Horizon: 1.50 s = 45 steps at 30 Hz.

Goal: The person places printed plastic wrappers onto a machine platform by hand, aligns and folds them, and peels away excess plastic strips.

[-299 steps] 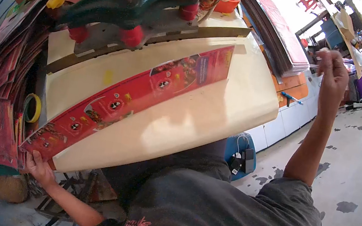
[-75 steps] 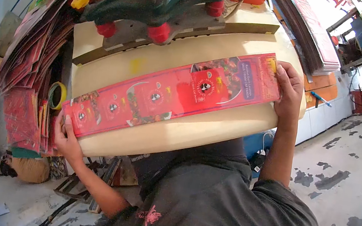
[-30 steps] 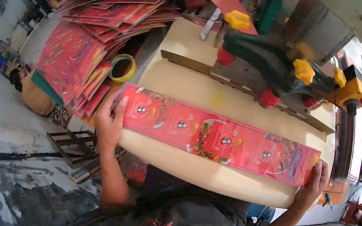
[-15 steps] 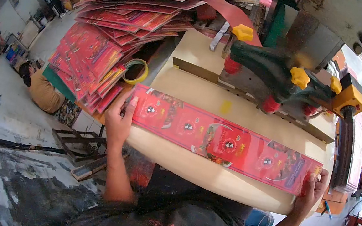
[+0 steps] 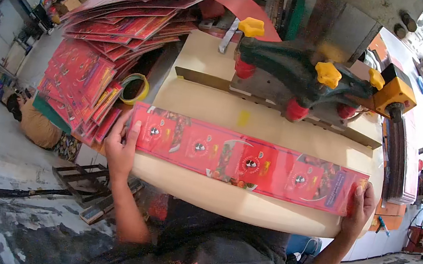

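A long red printed plastic sheet [image 5: 207, 157], marked with round logos and food pictures, stretches between my two hands over a cream-coloured machine table [image 5: 194, 101]. Its left end is pinched by my left hand [image 5: 122, 142], thumb on top. At the opposite end my right hand [image 5: 359, 209] grips the edge the same way. Beyond the sheet stands a dark green press head [image 5: 290, 72] with yellow knobs and red feet, above a metal guide bar [image 5: 310, 115] running across the table.
Stacked red printed packets [image 5: 77, 77] rise at the left, beside a yellow tape roll [image 5: 134, 89]. A yellow switch box [image 5: 395, 99] is mounted at the right of the press. Another person [image 5: 38, 121] is low on the floor at far left. A wooden frame [image 5: 84, 180] lies on the floor.
The view has shifted, so the table and press appear further left. The sheet is still held at both ends and lies slightly more level across the table.
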Tool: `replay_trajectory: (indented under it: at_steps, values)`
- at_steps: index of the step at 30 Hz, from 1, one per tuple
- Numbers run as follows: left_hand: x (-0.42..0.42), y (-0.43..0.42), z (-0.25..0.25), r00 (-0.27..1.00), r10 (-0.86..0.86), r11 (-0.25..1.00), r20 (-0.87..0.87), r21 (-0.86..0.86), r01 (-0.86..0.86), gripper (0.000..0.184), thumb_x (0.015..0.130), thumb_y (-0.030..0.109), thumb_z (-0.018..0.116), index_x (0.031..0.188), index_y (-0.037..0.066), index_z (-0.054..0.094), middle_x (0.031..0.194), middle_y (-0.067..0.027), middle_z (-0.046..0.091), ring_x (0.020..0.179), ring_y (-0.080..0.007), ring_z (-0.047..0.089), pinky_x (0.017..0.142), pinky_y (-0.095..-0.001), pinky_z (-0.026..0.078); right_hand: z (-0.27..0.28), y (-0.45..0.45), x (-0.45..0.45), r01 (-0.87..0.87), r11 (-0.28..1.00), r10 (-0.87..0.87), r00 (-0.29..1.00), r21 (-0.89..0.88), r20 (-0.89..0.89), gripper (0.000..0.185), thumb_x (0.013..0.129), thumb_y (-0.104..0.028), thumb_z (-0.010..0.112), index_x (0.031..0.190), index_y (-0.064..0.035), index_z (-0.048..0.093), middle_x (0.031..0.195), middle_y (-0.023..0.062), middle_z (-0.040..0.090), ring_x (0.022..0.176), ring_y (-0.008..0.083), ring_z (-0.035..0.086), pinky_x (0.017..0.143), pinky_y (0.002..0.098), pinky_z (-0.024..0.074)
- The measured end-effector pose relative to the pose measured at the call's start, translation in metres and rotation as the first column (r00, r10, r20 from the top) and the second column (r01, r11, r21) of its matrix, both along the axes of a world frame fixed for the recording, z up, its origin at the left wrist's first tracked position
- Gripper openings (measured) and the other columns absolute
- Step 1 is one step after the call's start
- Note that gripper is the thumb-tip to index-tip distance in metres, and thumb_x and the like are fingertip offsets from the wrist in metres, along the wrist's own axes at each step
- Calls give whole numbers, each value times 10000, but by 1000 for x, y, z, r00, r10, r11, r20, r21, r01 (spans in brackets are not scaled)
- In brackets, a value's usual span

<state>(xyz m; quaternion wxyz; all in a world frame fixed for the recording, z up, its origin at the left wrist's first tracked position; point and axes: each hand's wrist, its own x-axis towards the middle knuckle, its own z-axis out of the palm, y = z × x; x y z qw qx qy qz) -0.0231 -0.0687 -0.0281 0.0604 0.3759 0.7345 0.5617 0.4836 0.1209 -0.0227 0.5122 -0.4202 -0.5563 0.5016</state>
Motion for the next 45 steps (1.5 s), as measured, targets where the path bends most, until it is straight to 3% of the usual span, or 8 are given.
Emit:
replay_trajectory:
  at_steps: [5, 11, 17, 20, 22, 26, 40, 45]
  values:
    - [-4, 0, -7, 998, 0, 1000, 66, 16, -1, 414, 1039, 167, 650, 1380, -59, 587, 1196, -112, 710, 1047, -134, 664, 932, -302, 518, 2, -1, 0, 15, 1000, -14, 999, -19, 51, 254, 1052, -254, 611, 1084, -3, 628, 1041, 15, 665, 919, 55, 580, 839, 223, 471]
    - [4, 2, -1, 996, 25, 999, 86, 22, -27, 417, 1059, 179, 621, 1403, -50, 561, 1162, -93, 715, 1007, -109, 657, 908, -273, 514, -9, -1, 14, 73, 997, -73, 997, -16, 9, 386, 1055, -219, 591, 1313, 66, 621, 1208, 73, 676, 1085, 123, 615, 948, 279, 500]
    - [-19, -7, -20, 1000, 7, 999, 0, -36, -7, 372, 1077, 217, 592, 1323, -62, 609, 1172, -99, 704, 1031, -131, 638, 950, -295, 499, -21, 2, 20, 296, 955, -296, 954, 8, 50, 352, 1055, -195, 591, 1289, 62, 648, 1201, 122, 693, 1090, 179, 644, 971, 322, 504]
    - [-20, -8, -21, 999, 29, 996, -40, -79, -32, 426, 1076, 267, 594, 1333, -73, 600, 1194, -117, 699, 1068, -172, 636, 989, -320, 483, 6, -5, -9, 387, 922, -386, 916, 6, 107, 331, 1070, -240, 576, 1188, 56, 667, 1079, 51, 685, 972, 98, 614, 877, 268, 500]
    - [-14, -6, -11, 999, 27, 992, -38, -126, -32, 456, 1075, 307, 594, 1335, -68, 605, 1200, -115, 700, 1073, -174, 635, 1003, -320, 472, 6, -2, -10, 260, 965, -261, 963, -25, -59, 300, 1082, -299, 553, 930, -54, 633, 843, -39, 583, 765, 41, 513, 676, 220, 430]
    - [-26, -9, -22, 998, 16, 993, -69, -115, -24, 461, 1074, 330, 596, 1320, -59, 619, 1214, -123, 702, 1087, -178, 636, 1001, -324, 477, -2, 4, -4, 199, 980, -200, 977, -24, -73, 311, 1079, -306, 559, 887, -68, 611, 787, -53, 549, 701, 20, 465, 612, 212, 376]
    - [-26, -10, -14, 989, 41, 976, -144, -207, -70, 471, 1081, 339, 579, 1328, -60, 624, 1243, -147, 699, 1101, -190, 642, 996, -337, 489, 5, 1, -2, 140, 986, -158, 963, -94, -220, 270, 1061, -274, 567, 911, -51, 599, 795, -35, 567, 688, 24, 487, 604, 203, 381]
    - [-21, -8, -11, 991, 81, 973, -106, -207, -102, 451, 1083, 317, 576, 1322, -62, 625, 1240, -136, 699, 1090, -189, 641, 1002, -338, 482, 3, -1, 3, 129, 991, -132, 984, -36, -120, 258, 997, -277, 602, 922, -32, 622, 839, -11, 602, 741, 56, 532, 664, 220, 423]
